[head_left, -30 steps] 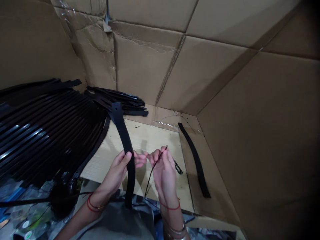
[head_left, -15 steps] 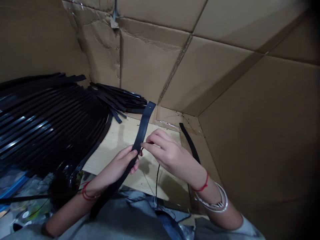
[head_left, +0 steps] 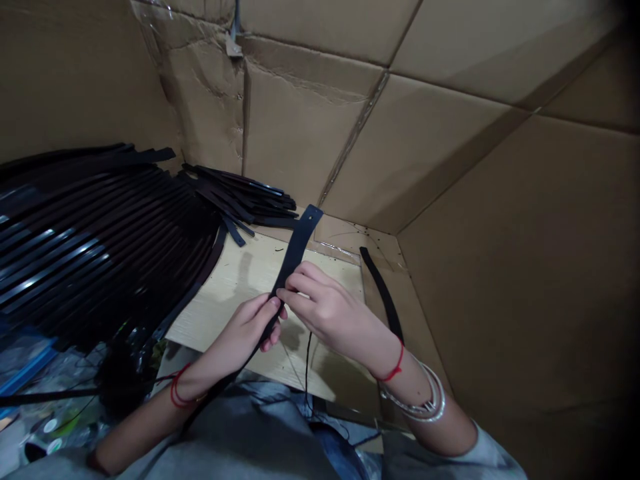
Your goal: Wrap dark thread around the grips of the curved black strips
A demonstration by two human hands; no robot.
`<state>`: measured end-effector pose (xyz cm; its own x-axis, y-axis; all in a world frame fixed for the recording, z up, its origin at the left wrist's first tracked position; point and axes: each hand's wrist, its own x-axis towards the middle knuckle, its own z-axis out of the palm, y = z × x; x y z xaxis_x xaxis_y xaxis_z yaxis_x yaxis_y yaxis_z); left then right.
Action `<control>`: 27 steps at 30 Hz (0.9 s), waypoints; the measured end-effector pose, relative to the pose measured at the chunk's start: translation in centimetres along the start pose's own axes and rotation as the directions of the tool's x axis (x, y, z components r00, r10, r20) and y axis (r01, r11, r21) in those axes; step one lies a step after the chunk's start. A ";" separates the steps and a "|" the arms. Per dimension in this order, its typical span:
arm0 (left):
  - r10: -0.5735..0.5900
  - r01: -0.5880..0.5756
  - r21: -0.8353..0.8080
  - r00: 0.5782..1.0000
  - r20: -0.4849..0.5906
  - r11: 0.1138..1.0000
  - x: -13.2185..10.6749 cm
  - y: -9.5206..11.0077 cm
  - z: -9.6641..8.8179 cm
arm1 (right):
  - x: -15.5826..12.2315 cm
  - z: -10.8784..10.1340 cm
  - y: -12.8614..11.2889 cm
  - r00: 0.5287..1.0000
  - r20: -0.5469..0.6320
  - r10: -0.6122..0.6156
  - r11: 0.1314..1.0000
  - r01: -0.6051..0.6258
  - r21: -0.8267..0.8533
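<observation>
My left hand [head_left: 250, 327] is closed around a flat black strap [head_left: 295, 250], its thumb lying on top. The strap slants up and away from me, with a small hole near its far end; its lower part runs down beneath my left forearm. My right hand [head_left: 320, 303] pinches at the strap's right edge, its fingertips close to my left thumb. From under the right hand hangs a thin black cord [head_left: 307, 370], running down to my lap; its upper end is hidden by the fingers.
Many black strips [head_left: 65, 247] lie fanned out at the left, with a smaller bundle [head_left: 245, 193] behind. A single black strip [head_left: 383, 290] rests at the right on the cardboard. A pale board [head_left: 210, 307] lies under my hands. Tall cardboard walls [head_left: 310, 120] enclose the back and right.
The strap's far end has shifted slightly right and turned. My right hand has moved a little left, its fingertips now against the strap by my left thumb.
</observation>
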<state>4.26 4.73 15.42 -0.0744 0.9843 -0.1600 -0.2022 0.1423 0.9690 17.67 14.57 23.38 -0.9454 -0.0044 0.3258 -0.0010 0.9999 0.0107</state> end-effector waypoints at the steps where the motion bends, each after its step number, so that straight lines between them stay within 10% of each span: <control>1: -0.001 0.001 0.000 1.000 -0.009 1.000 0.0 0.0 0.0 | 0.0 0.0 0.0 1.000 0.003 -0.003 1.000 0.003 -0.005; 22: 0.006 -0.026 -0.128 0.988 -0.152 0.991 0.0 -0.7 0.2 | 0.9 0.2 -0.1 0.979 -0.158 0.125 0.967 -0.084 0.242; 27: -0.013 -0.016 -0.331 0.996 -0.087 0.943 -0.7 -0.1 -0.3 | 0.4 1.7 -0.1 0.873 -0.251 0.419 0.721 -0.151 0.677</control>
<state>4.01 3.98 15.36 -0.1561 0.9695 -0.1887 -0.5132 0.0836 0.8542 16.73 14.53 21.92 -0.7439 0.4122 0.5260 -0.0783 0.7279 -0.6812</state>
